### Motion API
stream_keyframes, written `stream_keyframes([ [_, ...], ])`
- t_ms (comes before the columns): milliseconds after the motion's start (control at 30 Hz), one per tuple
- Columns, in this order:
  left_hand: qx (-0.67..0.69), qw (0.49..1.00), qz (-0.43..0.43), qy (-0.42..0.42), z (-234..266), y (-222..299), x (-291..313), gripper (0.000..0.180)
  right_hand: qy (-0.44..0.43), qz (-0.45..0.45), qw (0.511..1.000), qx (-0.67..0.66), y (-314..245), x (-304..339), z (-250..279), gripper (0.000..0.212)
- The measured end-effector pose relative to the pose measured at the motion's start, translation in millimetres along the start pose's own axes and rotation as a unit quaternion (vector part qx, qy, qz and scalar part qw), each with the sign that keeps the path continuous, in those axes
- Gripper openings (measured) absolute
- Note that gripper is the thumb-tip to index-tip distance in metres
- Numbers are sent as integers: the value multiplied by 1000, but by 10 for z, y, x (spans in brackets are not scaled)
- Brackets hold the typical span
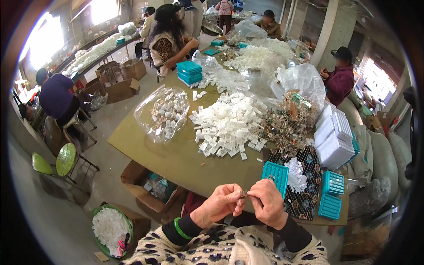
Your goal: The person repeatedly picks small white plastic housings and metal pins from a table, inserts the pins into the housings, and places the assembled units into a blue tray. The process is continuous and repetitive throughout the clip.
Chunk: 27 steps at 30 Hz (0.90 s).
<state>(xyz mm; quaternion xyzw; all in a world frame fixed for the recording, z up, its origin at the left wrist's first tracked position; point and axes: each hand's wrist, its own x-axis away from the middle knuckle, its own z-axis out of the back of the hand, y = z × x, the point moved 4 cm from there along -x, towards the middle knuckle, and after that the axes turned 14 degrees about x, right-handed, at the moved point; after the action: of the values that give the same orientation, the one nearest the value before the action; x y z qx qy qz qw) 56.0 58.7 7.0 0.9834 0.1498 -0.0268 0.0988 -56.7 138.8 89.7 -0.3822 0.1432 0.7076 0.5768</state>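
My left hand (219, 204) and my right hand (268, 205) meet just off the table's front edge. Both are closed in a pinch on a small greyish piece (244, 194), too small to tell its kind. Right beside my right hand lies a teal tray (275, 176) with rows of slots. A heap of small white plastic casings (229, 121) spreads over the table farther ahead. To the right of that heap is a tangle of brownish wired parts (287, 121). A little pile of white bits (295, 176) rests on a dark patterned cloth (304, 205).
On the table (163, 154) stand a clear bag of parts (168, 112), stacked teal trays (189, 73), white trays (333, 139) and two teal trays at right, one a slotted tray (330, 207). Below left are a cardboard box (141, 185) and a green basket (128, 216). Several people sit around.
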Motion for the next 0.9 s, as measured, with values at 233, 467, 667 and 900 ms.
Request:
stream_keyframes([
  [233,12,1000,-14,-7,152,67,69,23,-74,-53,994,-65,-50,-57,-117,20],
  [467,26,998,54,10,130,203,92,17,-108,-6,994,-30,-80,-42,-322,23],
  [667,-468,836,-255,128,49,1385,94,13,-136,-314,918,-201,194,233,-360,3],
  [900,-810,256,-488,200,-306,2764,25,10,-116,-408,837,-345,365,345,-363,6],
])
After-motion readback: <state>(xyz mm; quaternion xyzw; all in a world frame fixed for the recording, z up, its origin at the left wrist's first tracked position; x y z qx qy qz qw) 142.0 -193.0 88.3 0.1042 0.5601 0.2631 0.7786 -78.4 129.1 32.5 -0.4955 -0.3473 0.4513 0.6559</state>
